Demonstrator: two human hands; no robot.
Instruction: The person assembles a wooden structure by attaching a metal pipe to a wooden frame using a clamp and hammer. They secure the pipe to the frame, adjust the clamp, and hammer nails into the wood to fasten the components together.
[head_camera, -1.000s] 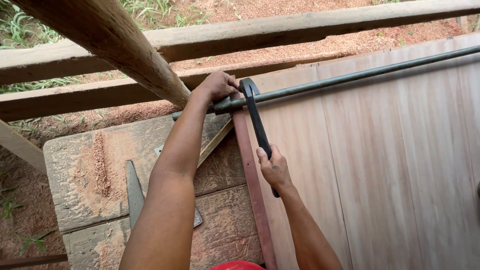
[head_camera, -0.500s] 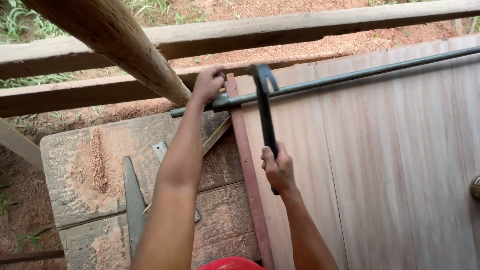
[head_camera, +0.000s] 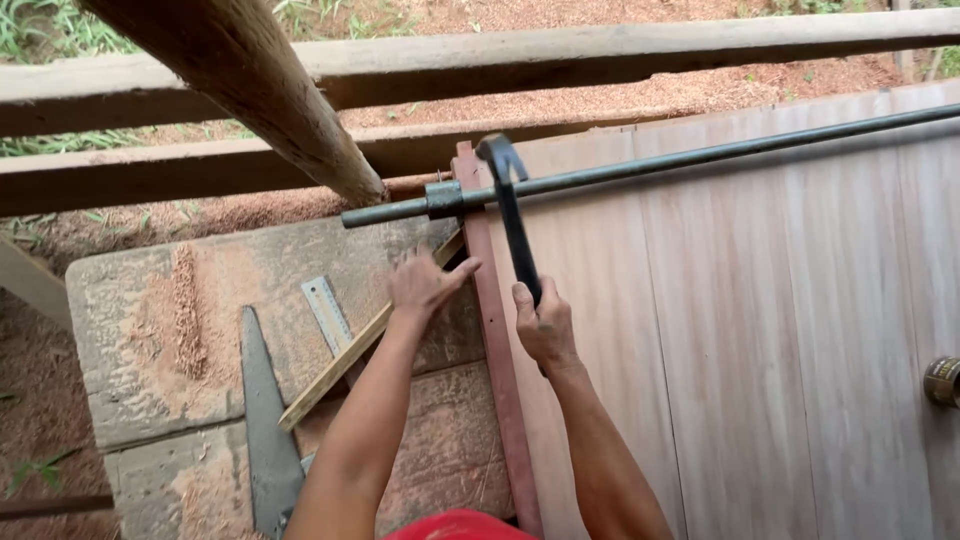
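Where sawdust lies, worn workbench (head_camera: 140, 400) outdoors.

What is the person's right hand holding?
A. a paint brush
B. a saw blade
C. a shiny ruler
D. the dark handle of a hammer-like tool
D: the right hand is wrapped around the dark handle of the tool, its curved head raised near the long metal bar; the ruler and saw blade lie untouched on the bench.
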